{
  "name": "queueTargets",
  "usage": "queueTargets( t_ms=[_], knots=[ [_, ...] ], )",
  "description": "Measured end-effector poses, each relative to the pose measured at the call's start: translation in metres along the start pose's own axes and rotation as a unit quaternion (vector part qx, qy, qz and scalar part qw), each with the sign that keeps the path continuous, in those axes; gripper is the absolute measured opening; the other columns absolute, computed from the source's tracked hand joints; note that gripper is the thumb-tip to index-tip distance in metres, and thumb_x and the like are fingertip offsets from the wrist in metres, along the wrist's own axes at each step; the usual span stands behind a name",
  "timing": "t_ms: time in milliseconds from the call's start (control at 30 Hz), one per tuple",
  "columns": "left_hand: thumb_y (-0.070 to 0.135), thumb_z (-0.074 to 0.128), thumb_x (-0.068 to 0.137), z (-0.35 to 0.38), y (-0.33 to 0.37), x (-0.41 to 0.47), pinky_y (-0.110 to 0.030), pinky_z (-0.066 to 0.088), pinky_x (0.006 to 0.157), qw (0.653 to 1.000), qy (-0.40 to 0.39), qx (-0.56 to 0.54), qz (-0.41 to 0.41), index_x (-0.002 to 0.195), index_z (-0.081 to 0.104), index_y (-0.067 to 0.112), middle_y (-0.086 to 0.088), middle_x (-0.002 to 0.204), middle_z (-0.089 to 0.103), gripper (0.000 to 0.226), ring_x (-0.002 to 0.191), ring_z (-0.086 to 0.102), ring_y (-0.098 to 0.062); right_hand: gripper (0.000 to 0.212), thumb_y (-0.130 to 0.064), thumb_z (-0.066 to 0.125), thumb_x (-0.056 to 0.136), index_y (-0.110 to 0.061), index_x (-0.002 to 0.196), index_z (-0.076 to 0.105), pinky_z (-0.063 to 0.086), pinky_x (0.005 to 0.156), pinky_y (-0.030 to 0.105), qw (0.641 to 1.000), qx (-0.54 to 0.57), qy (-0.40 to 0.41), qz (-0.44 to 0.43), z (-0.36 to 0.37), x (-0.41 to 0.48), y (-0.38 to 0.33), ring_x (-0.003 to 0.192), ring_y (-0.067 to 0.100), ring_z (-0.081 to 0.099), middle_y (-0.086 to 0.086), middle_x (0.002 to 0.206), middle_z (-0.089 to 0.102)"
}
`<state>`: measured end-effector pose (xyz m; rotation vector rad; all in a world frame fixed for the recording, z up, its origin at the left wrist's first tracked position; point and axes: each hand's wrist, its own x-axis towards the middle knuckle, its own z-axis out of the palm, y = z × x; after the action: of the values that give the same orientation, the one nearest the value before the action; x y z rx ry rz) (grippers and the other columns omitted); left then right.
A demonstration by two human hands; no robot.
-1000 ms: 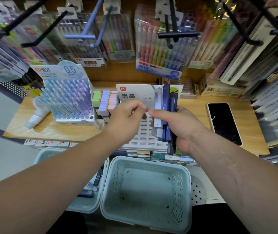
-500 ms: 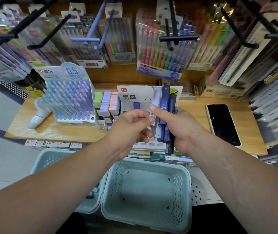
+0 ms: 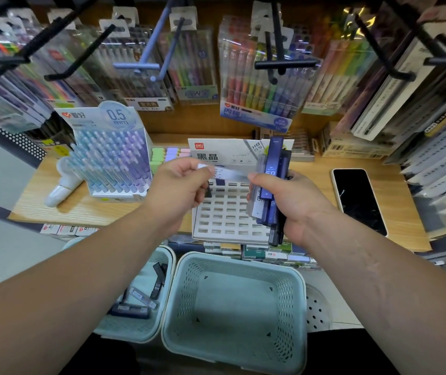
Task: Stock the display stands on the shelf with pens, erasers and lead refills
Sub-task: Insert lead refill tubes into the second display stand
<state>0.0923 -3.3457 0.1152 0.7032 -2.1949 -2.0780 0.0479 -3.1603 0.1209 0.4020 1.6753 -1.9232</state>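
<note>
Left hand: thumb and forefinger pinch one pale refill case, blurred, just beside the right thumb. Right hand: fingers curled round a bundle of dark refills, held upright. Both hands are above the white slotted stand on the wooden shelf. A green basket sits below.

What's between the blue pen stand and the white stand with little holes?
Pastel erasers, green, purple and pink, sit between the pen stand and the white slotted stand, seen in the head view.
</note>
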Motion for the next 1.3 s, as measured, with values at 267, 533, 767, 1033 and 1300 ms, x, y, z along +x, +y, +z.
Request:
queueTargets(
  t_ms=[267,533,767,1033,1300],
  knots=[
    [0.022,0.071,0.092,-0.004,0.005,0.02,-0.014,0.041,0.062,0.941,0.026,0.296,0.161,0.099,0.078,0.019,0.023,0.063,0.053,0.011,0.058,0.051,0.001,0.028,-0.014,0.081,0.083,-0.014,0.107,0.067,0.063,0.062,0.047,1.0,0.014,0.006,0.01,-0.012,-0.004,-0.004,0.075,0.03,0.077,0.01,0.089,0.079],
    [0.021,0.076,0.086,0.015,0.003,0.043,-0.035,0.055,0.081,0.842,0.006,0.443,0.307,0.097,0.075,0.017,0.002,0.093,0.075,0.012,0.087,0.067,-0.018,0.029,-0.014,0.081,0.083,-0.012,0.108,0.068,0.062,0.062,0.042,1.0,0.008,0.014,-0.002,-0.018,-0.003,-0.004,0.07,0.026,0.075,0.008,0.083,0.078],
    [0.023,0.07,0.089,0.016,-0.007,0.051,-0.036,0.054,0.072,0.813,-0.028,0.501,0.294,0.09,0.07,0.02,0.001,0.087,0.073,0.003,0.081,0.064,-0.022,0.032,-0.014,0.082,0.081,-0.012,0.109,0.068,0.062,0.065,0.045,1.0,0.008,0.007,0.002,-0.017,-0.003,-0.003,0.075,0.029,0.076,0.01,0.089,0.078],
    [0.019,0.065,0.091,0.017,-0.008,0.056,-0.042,0.057,0.076,0.797,-0.035,0.509,0.322,0.095,0.077,0.014,-0.006,0.092,0.076,0.014,0.086,0.068,-0.03,0.031,-0.013,0.082,0.081,-0.012,0.108,0.068,0.062,0.064,0.044,1.0,0.01,0.007,0.001,-0.019,-0.001,-0.002,0.074,0.029,0.076,0.01,0.087,0.078],
    [0.018,0.055,0.096,0.023,-0.007,0.063,-0.046,0.055,0.072,0.731,-0.055,0.591,0.336,0.097,0.076,0.008,-0.013,0.099,0.069,0.023,0.087,0.065,-0.037,0.038,-0.016,0.085,0.077,-0.013,0.11,0.068,0.061,0.078,0.058,1.0,-0.001,0.005,0.003,-0.016,0.003,0.002,0.087,0.035,0.075,0.011,0.095,0.078]
  ],
)
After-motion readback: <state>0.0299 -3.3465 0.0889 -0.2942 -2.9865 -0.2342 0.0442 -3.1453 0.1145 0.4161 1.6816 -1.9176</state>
